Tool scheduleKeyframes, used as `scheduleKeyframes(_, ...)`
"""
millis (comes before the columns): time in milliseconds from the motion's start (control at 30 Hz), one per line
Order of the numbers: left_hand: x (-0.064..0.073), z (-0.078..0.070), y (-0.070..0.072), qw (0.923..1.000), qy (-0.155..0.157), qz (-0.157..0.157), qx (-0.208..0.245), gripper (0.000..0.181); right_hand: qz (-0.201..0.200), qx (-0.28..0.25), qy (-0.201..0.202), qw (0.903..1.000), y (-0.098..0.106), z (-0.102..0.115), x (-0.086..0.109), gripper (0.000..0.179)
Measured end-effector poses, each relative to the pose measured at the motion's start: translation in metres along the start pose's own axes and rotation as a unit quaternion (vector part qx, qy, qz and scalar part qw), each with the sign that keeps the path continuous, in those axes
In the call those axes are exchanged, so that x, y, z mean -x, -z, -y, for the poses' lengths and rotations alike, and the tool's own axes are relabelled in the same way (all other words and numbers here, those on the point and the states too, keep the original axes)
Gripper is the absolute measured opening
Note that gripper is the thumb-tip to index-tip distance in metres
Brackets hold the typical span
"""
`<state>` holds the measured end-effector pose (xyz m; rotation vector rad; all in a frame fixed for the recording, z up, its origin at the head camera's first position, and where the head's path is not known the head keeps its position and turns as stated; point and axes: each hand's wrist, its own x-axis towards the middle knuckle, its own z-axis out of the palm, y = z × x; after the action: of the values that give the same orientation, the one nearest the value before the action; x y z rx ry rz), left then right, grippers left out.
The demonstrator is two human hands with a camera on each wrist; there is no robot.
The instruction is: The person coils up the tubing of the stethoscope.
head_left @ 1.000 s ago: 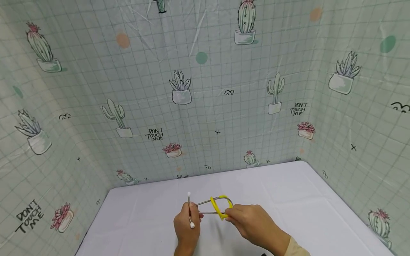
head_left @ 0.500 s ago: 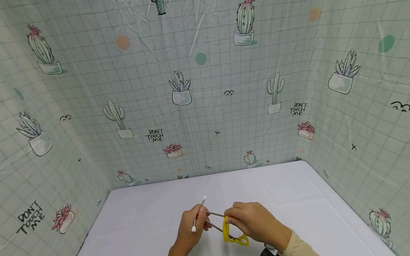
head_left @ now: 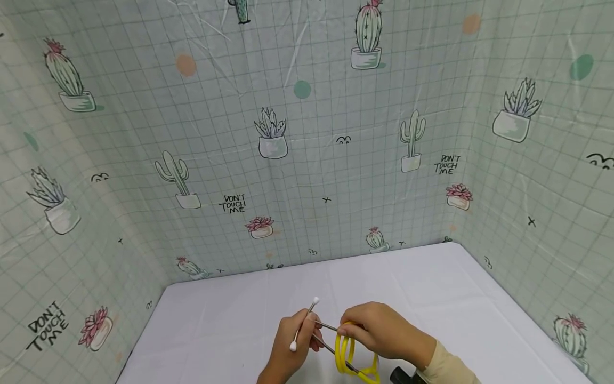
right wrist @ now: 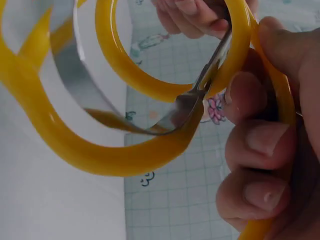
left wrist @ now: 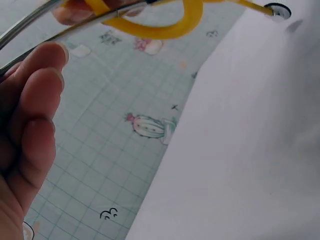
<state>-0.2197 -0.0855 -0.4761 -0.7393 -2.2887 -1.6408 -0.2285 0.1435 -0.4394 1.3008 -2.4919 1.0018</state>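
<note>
A stethoscope with yellow tubing [head_left: 338,356] is held up between both hands above the table. My left hand [head_left: 289,337] pinches its metal ear tubes near the ends with the white eartips [head_left: 293,346]. To the right, my right hand [head_left: 381,329] grips the yellow tubing, fingers curled round it in the right wrist view. Yellow loops pass around the metal tubes and hang below the right hand. A metal spring band [right wrist: 75,85] joins the tubes, close to the right wrist camera. The round chest piece [left wrist: 278,11] hangs at the tubing's end in the left wrist view.
A white cloth covers the table [head_left: 230,320]. Behind and on both sides hangs a pale green grid curtain [head_left: 307,176] printed with cacti. Beside the right sleeve [head_left: 451,365], a dark object [head_left: 400,375] shows at the bottom edge; its kind is unclear.
Both hands have shifted; the left moved rightward with the ear tubes. The yellow end has tipped downward, and more tubing now loops around the metal tubes below the right hand.
</note>
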Motion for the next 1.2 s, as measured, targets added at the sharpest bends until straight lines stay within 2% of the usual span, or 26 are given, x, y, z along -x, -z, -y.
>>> scheduleKeyframes(67, 0.001, 0.0, 0.0, 0.9998, 0.016, 0.005, 0.009, 0.033, 0.022, -0.055, -0.03, 0.9978, 0.001, -0.002, -0.001, 0.022)
scheduleKeyframes(200, 0.001, -0.002, 0.001, 0.9982, 0.056, 0.007, 0.022, 0.037, 0.043, -0.152, -0.067, 0.9852, 0.004, -0.006, -0.002, 0.023)
scheduleKeyframes(300, 0.002, -0.003, 0.002, 0.9964, 0.076, -0.007, 0.038, 0.038, 0.04, -0.18, -0.078, 0.9797, 0.005, -0.01, -0.001, 0.025)
scheduleKeyframes(467, 0.003, -0.001, 0.001, 0.9923, 0.09, -0.022, 0.082, 0.038, 0.042, -0.216, -0.091, 0.9712, 0.004, -0.014, 0.002, 0.032)
scheduleKeyframes(600, 0.006, 0.003, -0.002, 0.9857, 0.122, -0.035, 0.111, 0.039, 0.042, -0.255, -0.086, 0.9621, -0.001, -0.017, 0.005, 0.037)
scheduleKeyframes(733, 0.006, 0.007, -0.003, 0.9727, 0.168, -0.058, 0.15, 0.04, 0.031, -0.287, -0.085, 0.9537, -0.004, -0.019, 0.006, 0.036)
scheduleKeyframes(833, 0.005, 0.007, -0.001, 0.9573, 0.201, -0.087, 0.189, 0.041, 0.02, -0.31, -0.095, 0.9457, -0.005, -0.018, 0.007, 0.032)
scheduleKeyframes(933, 0.003, 0.006, 0.001, 0.9409, 0.226, -0.129, 0.217, 0.042, 0.006, -0.327, -0.118, 0.9376, -0.008, -0.016, 0.008, 0.031)
scheduleKeyframes(1033, 0.001, 0.005, 0.002, 0.9287, 0.243, -0.171, 0.222, 0.042, -0.01, -0.32, -0.151, 0.9353, -0.013, -0.014, 0.01, 0.032)
scheduleKeyframes(1200, -0.003, 0.005, -0.001, 0.9106, 0.276, -0.237, 0.197, 0.042, -0.017, -0.297, -0.194, 0.9347, -0.028, -0.011, 0.014, 0.027)
